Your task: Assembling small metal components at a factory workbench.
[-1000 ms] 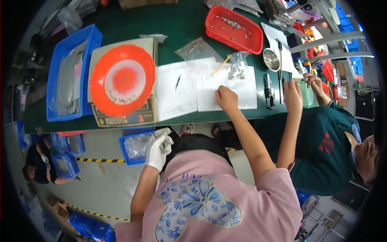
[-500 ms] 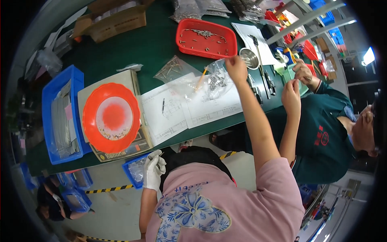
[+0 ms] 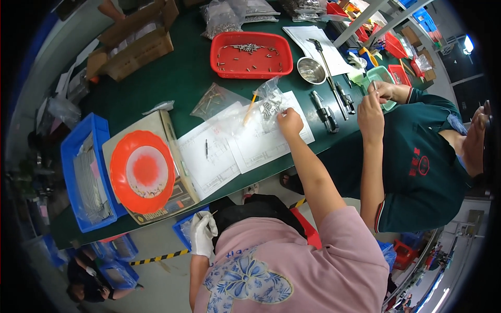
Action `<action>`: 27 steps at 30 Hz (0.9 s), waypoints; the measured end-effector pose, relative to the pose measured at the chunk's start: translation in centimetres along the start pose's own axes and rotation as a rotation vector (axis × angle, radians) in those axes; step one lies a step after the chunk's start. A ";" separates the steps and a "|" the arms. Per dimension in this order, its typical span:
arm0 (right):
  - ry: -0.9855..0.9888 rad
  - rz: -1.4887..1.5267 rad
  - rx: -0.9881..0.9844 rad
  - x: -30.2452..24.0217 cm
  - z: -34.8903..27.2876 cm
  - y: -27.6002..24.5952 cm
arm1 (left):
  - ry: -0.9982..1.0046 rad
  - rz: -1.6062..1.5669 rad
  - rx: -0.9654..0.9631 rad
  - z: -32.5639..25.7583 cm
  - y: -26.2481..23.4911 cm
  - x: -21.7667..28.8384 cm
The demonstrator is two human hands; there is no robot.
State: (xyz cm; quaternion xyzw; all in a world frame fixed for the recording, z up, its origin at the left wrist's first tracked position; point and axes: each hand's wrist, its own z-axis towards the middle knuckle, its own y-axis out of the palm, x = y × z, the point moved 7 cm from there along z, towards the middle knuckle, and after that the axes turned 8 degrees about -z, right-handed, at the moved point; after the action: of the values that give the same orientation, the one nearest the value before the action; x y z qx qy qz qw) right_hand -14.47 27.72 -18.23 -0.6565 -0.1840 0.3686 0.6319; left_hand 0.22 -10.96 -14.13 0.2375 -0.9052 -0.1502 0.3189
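My left hand [image 3: 202, 232], in a white glove, is low beside the table's front edge. Its fingers are curled closed around something small and thin, mostly hidden. My bare right hand [image 3: 290, 123] is over the drawings [image 3: 298, 136], its closed fingertips at the edge of a clear plastic bag [image 3: 271, 94] of short silver metal pins [image 3: 267, 110]. Whatever those fingers grip is hidden. An orange pencil [image 3: 250, 107] lies on that bag. To its left is another clear bag [image 3: 213, 99] with longer metal pieces, and a dark pen [image 3: 206, 148] rests on the paper.
An orange-red plate [image 3: 168, 177] sits on a cardboard box [image 3: 182, 194], beside a blue bin [image 3: 69, 172]. Farther back are a red tray [image 3: 250, 70] of metal pins and a steel bowl [image 3: 312, 71]. Calipers [image 3: 324, 116] lie near a co-worker's hands [image 3: 371, 112] at right.
My right hand has come down nearer me, from beside the steel bowl to the bag of silver pins. The view has shifted slightly. My left hand stays curled at the table edge.
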 end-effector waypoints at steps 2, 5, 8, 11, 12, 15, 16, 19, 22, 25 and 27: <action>0.032 0.025 0.020 0.4 0.2 0.2 | -0.003 -0.002 -0.017 -0.2 -0.6 -0.3; 0.060 0.012 -0.016 1.3 0.5 1.1 | 0.008 -0.015 -0.008 -0.5 -0.9 -0.5; 0.027 0.023 -0.012 1.4 -0.7 1.0 | 0.054 0.012 -0.014 -1.0 -0.2 -0.1; -0.038 0.269 -0.057 0.3 -3.8 -1.7 | 0.072 0.031 0.034 -1.4 2.8 1.3; -0.116 0.495 -0.113 -0.8 -5.4 -2.8 | 0.075 0.039 -0.008 -1.3 3.9 1.7; -0.250 0.990 -0.280 -3.6 -11.5 -8.6 | 0.078 0.048 -0.174 -1.3 8.1 2.7; -0.357 1.035 -0.269 -4.3 -13.2 -11.2 | 0.069 0.056 -0.262 -1.8 10.0 3.1; -0.689 1.067 -0.231 -5.7 -16.7 -17.6 | 0.037 0.041 -0.428 -3.8 13.5 3.5; -0.732 1.122 -0.228 -5.7 -18.0 -20.0 | 0.006 0.028 -0.548 -5.6 15.2 3.1; -0.760 1.168 -0.177 -5.2 -18.7 -21.2 | 0.001 0.026 -0.585 -7.1 15.9 2.6; -0.802 1.162 -0.148 -4.9 -19.2 -21.8 | 0.041 0.064 -0.556 -7.7 15.8 2.4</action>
State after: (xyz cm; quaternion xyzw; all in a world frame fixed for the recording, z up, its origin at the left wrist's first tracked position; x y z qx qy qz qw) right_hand 0.90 13.83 2.66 -0.5033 -0.0471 0.8459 0.1700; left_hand -1.77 0.14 -0.44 0.1152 -0.8296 -0.3776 0.3948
